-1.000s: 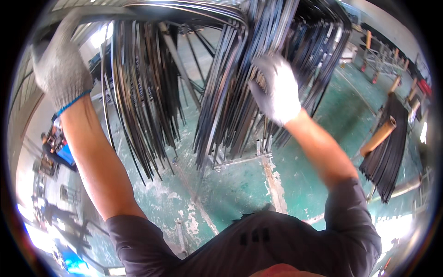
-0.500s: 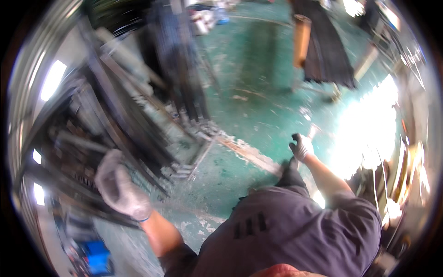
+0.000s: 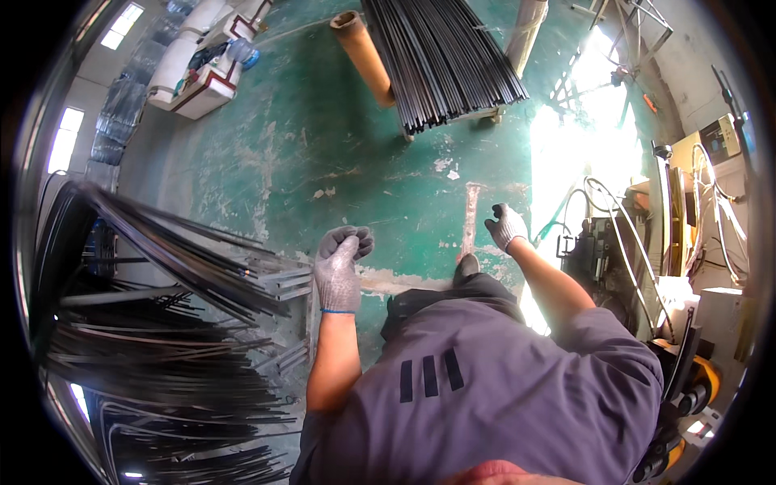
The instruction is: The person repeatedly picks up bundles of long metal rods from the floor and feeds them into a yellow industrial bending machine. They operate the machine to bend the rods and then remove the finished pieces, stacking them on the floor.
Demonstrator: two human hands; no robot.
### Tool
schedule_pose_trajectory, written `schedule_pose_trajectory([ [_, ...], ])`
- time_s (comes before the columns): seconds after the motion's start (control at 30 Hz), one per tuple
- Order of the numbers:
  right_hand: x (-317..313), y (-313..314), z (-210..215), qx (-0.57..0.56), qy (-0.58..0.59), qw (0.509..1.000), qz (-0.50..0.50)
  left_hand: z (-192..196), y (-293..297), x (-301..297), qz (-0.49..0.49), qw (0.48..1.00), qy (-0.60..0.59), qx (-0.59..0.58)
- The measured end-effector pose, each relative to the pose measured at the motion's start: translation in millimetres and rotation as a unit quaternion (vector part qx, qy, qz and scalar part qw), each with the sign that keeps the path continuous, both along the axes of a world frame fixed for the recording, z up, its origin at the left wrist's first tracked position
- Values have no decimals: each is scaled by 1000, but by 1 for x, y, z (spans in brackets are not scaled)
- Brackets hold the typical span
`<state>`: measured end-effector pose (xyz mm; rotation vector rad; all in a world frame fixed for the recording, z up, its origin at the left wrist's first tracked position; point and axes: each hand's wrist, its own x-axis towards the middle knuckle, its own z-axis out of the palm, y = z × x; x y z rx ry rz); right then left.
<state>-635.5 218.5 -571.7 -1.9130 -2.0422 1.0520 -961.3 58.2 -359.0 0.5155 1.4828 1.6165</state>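
Both of my hands wear pale knitted gloves with dark grey fingers and palms. My left hand point(image 3: 339, 271) is lifted in front of my body, its fingers curled in and the thumb lying against them; nothing shows in it. It is nearest to the ends of a metal rack point(image 3: 287, 283) of long black strips point(image 3: 190, 267) on my left. Out to the right hangs my right hand point(image 3: 508, 226), loosely bent with fingertips apart and no object in it. Beneath it is the green floor point(image 3: 388, 206), with one shoe point(image 3: 466, 267) showing close by.
Ahead, a low stand bears a bundle of black strips point(image 3: 444, 69), with a brown cardboard tube point(image 3: 364, 61) beside it. White boxes point(image 3: 198, 93) and a blue water bottle point(image 3: 242, 52) are far left. Cables point(image 3: 626, 242) and equipment line the right wall.
My view has swung left-to-right, bringing the strip bundle and tube to the centre. My left hand has come away from the racked strips toward my front. The right hand stays low.
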Motion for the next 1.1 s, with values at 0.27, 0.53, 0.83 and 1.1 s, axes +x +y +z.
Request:
schedule_pose_trajectory([
  [0.27,-59,129,-5,9,20,997,-72,-52,120,-28,-31,993,-77,-79],
  [0.53,-139,282,-28,46,-112,982,-148,-112,266,-100,-64,983,-138,-106],
  [0.83,-246,403,-43,-24,-122,986,-114,-96,367,-179,-81,974,-71,-197],
  [1.1,-302,428,-97,-99,-159,964,-188,-107,409,-188,-33,969,-97,-225],
])
